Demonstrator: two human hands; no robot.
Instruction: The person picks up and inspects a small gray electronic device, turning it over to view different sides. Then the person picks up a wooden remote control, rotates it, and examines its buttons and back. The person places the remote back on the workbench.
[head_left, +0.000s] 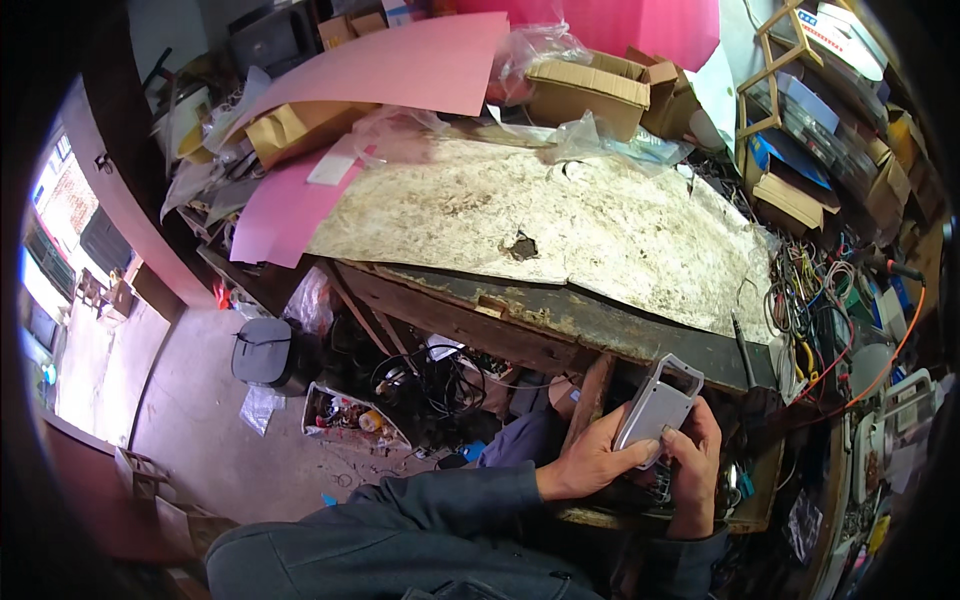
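Note:
Between my hands is a grey, flat, box-like housing (653, 412) with an open rectangular frame at its far end; its exact kind I cannot make out. My left hand (592, 460) grips its left side, the thumb lying across the lower face. On the right edge my right hand (696, 465) is closed, its thumb pressed near the bottom. The housing is tilted and held above an open drawer (755, 490) under the bench's front edge. My palms and fingers hide part of its lower end.
A worn workbench with a stained pale sheet (440, 205) spreads ahead. A soldering iron (905, 270) with an orange cord and tangled wires (815, 290) crowd the right. Cardboard boxes (590, 92) stand at the back. A black bin (270, 355) and a box of parts (350, 415) are on the floor.

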